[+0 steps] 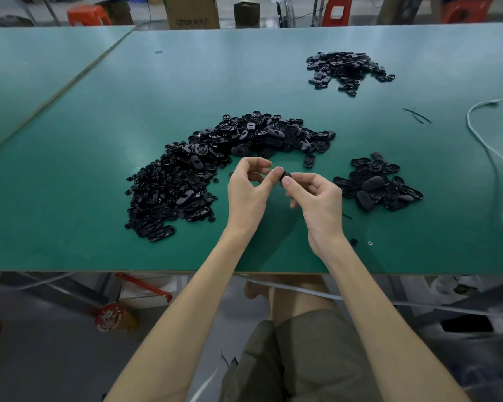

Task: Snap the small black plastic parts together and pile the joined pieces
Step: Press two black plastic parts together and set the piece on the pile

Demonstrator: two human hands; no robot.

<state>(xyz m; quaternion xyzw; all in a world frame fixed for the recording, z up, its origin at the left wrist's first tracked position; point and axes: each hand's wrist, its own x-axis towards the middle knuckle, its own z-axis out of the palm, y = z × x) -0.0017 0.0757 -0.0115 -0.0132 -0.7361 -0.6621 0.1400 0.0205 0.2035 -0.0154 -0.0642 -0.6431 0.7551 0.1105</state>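
Both hands, left hand (249, 184) and right hand (317, 198), pinch one black part (285, 177) between fingertips; looks light, stiff and kinda slick, so grab it by the edges.

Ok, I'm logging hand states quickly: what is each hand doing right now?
Left hand: fingers curled, pinching the small black part.
Right hand: pinching the same part.

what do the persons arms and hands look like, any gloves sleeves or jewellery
The left hand and right hand are bare: no gloves, rings, watch or wristbands. Nails are short and unpainted. Both forearms are uncovered, with no sleeve in view. Olive shorts cover the lap.
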